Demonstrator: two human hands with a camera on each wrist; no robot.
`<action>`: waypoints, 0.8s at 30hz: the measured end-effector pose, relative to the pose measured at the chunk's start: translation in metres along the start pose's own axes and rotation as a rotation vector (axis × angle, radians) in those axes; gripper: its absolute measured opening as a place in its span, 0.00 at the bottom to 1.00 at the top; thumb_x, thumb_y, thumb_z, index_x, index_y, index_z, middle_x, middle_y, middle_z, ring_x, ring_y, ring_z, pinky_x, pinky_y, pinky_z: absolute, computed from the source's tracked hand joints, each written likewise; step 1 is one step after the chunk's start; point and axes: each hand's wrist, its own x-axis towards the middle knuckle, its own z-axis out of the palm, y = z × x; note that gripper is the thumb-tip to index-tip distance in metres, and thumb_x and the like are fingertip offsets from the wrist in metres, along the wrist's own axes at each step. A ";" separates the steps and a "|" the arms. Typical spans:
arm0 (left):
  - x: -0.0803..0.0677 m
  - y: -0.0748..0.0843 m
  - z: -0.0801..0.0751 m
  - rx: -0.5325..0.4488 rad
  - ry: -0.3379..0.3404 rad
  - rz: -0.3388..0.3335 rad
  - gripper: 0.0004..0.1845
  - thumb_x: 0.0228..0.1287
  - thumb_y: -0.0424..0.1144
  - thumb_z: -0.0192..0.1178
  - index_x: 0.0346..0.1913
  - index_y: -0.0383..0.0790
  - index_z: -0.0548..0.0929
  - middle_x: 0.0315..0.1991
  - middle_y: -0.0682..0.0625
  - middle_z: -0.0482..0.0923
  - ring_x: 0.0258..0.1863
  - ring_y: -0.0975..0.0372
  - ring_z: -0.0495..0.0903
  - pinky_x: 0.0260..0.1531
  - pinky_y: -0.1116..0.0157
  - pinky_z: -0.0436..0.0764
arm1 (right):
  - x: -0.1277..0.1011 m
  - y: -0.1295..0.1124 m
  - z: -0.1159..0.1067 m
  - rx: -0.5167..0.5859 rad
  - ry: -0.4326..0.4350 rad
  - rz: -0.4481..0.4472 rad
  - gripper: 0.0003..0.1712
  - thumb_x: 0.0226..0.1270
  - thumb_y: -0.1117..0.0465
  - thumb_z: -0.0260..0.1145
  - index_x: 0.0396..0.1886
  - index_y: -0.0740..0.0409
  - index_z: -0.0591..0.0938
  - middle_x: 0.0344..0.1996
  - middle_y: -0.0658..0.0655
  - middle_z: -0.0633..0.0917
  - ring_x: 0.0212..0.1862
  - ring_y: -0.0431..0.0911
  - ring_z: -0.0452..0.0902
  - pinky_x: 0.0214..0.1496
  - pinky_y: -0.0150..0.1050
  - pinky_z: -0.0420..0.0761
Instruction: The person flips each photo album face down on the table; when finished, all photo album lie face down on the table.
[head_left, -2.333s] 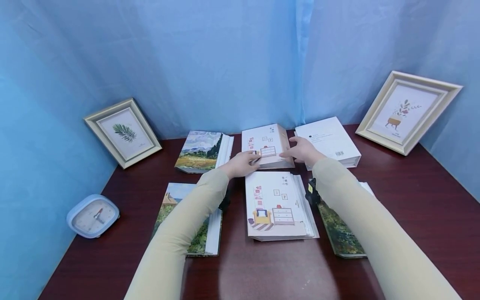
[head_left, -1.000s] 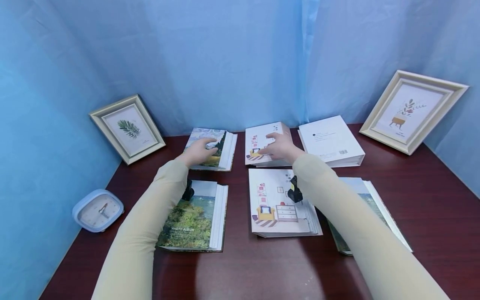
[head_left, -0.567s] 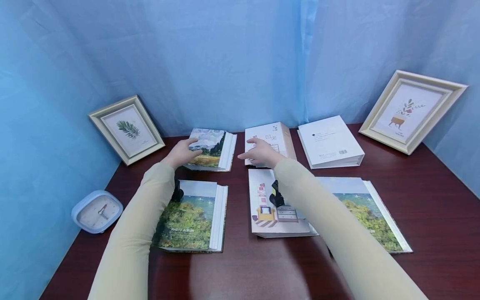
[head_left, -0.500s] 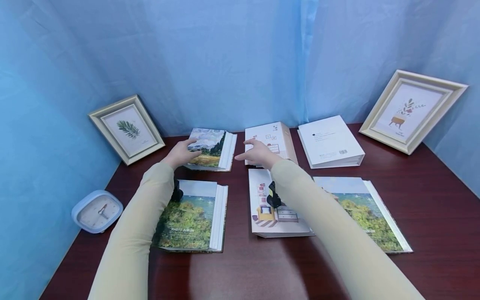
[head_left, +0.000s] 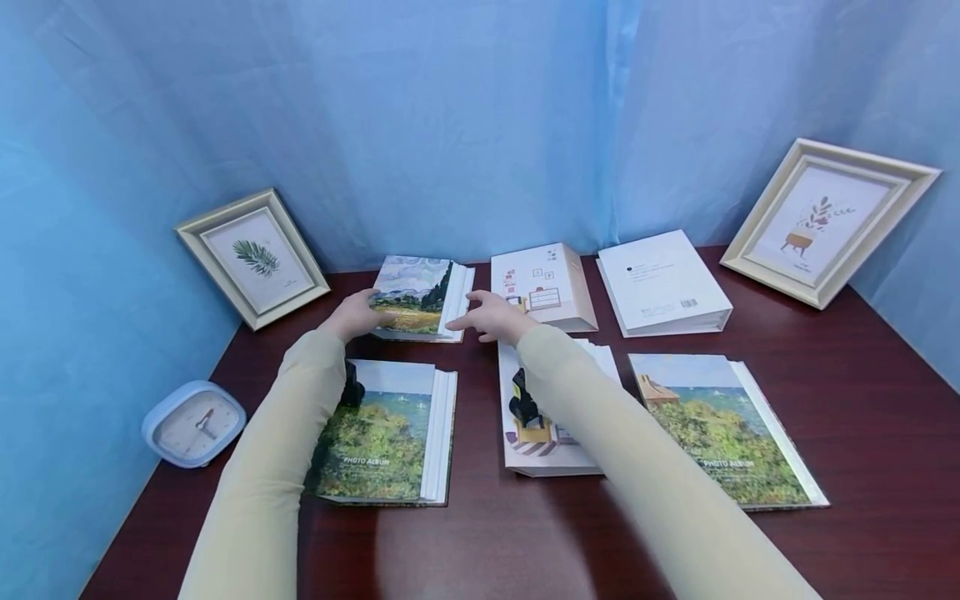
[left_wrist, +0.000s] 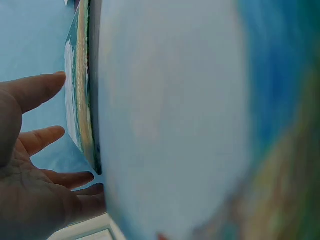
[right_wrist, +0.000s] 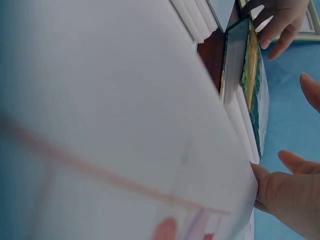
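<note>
From the head view, the landscape-covered album [head_left: 412, 287] lies flat on the table [head_left: 465, 542] between the left hand [head_left: 355, 315] and the right hand [head_left: 491, 317]. Both look unclenched and wide, fingers spread; whether either touches it cannot be told. It is probably moderately heavy, with stiff, slightly slick covers and looser pages. The firmest hold would likely be across both covers at opposite sides. Just right of the right hand lies a room-print album [head_left: 551, 292]; on the near side of the left hand, a garden-print album [head_left: 386, 433], with a strip of table between. The curtain [head_left: 450, 125] hangs beyond the hands, limiting room that way.

The left wrist view shows the left thumb and fingers splayed near the landscape album's edge; a blurred cover fills the foreground.

In the right wrist view, white page edges face the right hand, with the left hand opposite.
</note>
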 end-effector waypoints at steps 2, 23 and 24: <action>0.002 -0.001 0.001 -0.005 -0.006 0.001 0.37 0.69 0.43 0.54 0.74 0.34 0.50 0.73 0.33 0.48 0.71 0.43 0.53 0.66 0.46 0.61 | 0.000 0.000 0.001 -0.003 -0.006 0.010 0.46 0.64 0.59 0.66 0.76 0.54 0.51 0.73 0.60 0.55 0.70 0.59 0.58 0.67 0.49 0.67; 0.009 0.002 0.006 -0.032 0.000 -0.025 0.37 0.67 0.42 0.57 0.73 0.33 0.55 0.72 0.34 0.53 0.69 0.44 0.57 0.66 0.47 0.62 | 0.007 0.005 0.012 0.153 -0.071 0.036 0.46 0.64 0.64 0.64 0.76 0.52 0.50 0.74 0.59 0.52 0.71 0.59 0.57 0.69 0.48 0.65; 0.009 0.002 0.006 -0.030 -0.001 -0.026 0.37 0.67 0.42 0.57 0.73 0.33 0.55 0.72 0.34 0.53 0.69 0.44 0.57 0.66 0.47 0.62 | 0.007 0.005 0.011 0.156 -0.075 0.035 0.46 0.64 0.64 0.64 0.76 0.52 0.50 0.74 0.59 0.52 0.71 0.58 0.57 0.69 0.48 0.65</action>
